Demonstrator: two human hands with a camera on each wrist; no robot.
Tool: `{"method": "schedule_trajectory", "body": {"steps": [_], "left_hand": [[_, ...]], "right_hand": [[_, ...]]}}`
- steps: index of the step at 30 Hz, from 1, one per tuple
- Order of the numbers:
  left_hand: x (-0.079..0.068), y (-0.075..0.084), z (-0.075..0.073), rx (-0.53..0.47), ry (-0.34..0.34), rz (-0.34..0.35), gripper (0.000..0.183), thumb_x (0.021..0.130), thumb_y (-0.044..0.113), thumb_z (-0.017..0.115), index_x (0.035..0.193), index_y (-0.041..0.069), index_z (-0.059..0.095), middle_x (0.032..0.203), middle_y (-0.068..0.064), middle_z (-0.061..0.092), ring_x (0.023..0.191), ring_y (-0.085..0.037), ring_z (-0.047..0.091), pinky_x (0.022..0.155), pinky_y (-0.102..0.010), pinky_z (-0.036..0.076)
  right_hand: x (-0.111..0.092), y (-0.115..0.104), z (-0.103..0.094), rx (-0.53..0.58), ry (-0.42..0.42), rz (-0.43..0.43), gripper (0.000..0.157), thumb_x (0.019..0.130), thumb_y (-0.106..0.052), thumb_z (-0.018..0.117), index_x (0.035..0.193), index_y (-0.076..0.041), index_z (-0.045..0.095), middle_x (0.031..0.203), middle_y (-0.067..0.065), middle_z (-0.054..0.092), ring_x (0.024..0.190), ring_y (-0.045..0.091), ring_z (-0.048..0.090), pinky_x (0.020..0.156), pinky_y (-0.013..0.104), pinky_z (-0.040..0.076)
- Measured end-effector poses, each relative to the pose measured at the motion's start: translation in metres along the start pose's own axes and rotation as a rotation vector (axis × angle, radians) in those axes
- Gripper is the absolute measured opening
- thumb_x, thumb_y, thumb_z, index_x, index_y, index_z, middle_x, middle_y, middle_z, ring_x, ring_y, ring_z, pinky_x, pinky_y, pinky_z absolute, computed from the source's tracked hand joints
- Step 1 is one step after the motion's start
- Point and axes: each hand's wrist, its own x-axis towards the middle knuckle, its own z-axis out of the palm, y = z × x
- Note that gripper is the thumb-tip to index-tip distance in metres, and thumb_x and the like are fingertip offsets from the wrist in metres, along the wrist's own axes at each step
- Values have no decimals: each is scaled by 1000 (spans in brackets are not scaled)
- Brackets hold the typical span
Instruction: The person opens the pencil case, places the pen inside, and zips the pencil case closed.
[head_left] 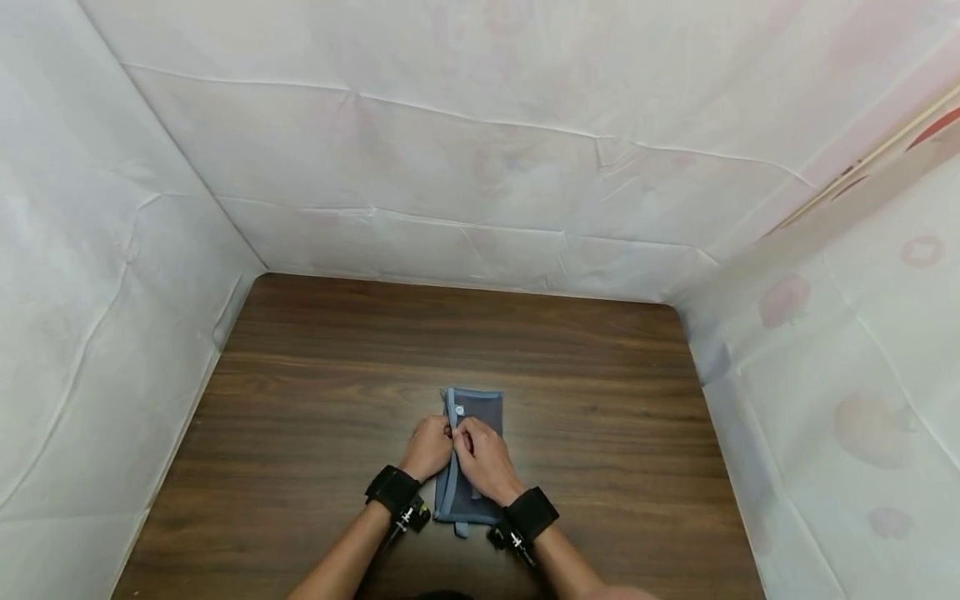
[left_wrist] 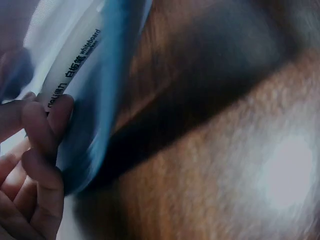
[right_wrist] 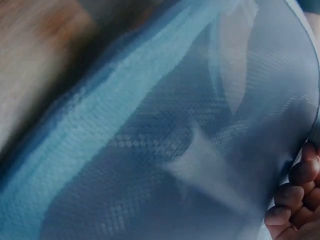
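Observation:
A blue-grey mesh zipper pouch (head_left: 487, 406) lies lengthwise in front of me in the head view, with lighter blue edging. My left hand (head_left: 429, 447) pinches its left edge near the middle with curled fingers. Close beside it, my right hand (head_left: 486, 462) grips the pouch along the zipper line, knuckles bent. In the left wrist view a white whiteboard marker (left_wrist: 75, 57) with black lettering shows at the pouch's raised side, near the left fingertips. Mesh fills most of the right wrist view, with the right fingers (right_wrist: 292, 197) curled at its edge. What lies between the fingertips is hidden.
The pouch rests on a dark brown wood-grain table (head_left: 322, 367). Pale creased sheeting (head_left: 465, 183) walls off the back, left and right sides. Black straps with small cameras (head_left: 393, 492) sit on both wrists.

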Motion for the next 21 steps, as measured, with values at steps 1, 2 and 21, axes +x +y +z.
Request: {"method": "schedule_trajectory", "body": {"steps": [1,2,21], "left_hand": [[0,-2,2,-8,7,20,30,91,-3,63,65,11,56,63,8,43,56,-9,42,51,-24,36],[0,-4,4,-16,15,42,31,92,-3,62,65,11,56,64,7,44,56,-9,43,51,-24,37],[-3,-3,8,-2,-7,162,23,99,-2,60,77,7,62,69,3,54,64,-7,50,57,-25,46]], "right_hand": [[0,-1,-1,3,5,-9,19,109,-14,60,91,-19,63,80,-10,48,68,4,43,61,21,37],[1,-3,-1,8,8,-17,20,109,-14,60,90,-19,63,79,-10,47,68,4,43,61,21,36],[3,-9,-2,-14,41,-45,31,109,-13,62,80,-20,50,74,-10,38,63,3,35,60,20,31]]}}
